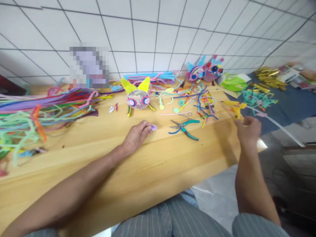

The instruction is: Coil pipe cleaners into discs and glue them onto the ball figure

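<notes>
My left hand (138, 135) rests over the table, its fingers pinching a small purple disc (154, 127). At the right edge of the table, my right hand (249, 130) is closed round the handle of a yellow glue gun (235, 108), and a clear glue stick (278, 125) sticks out behind it. Beyond my left hand stands a clear round figure (138, 98) with yellow ears, ringed eyes and pipe-cleaner legs. Teal-handled pliers (185, 127) lie between my hands, touching a short blue pipe cleaner.
Bundles of coloured pipe cleaners (49, 102) cover the left of the table (148, 171). Cut pieces (206, 102) lie at centre right. Two finished-looking figures (196, 73) stand by the tiled wall. A green packet (233, 82) and gold strips (269, 77) are at right.
</notes>
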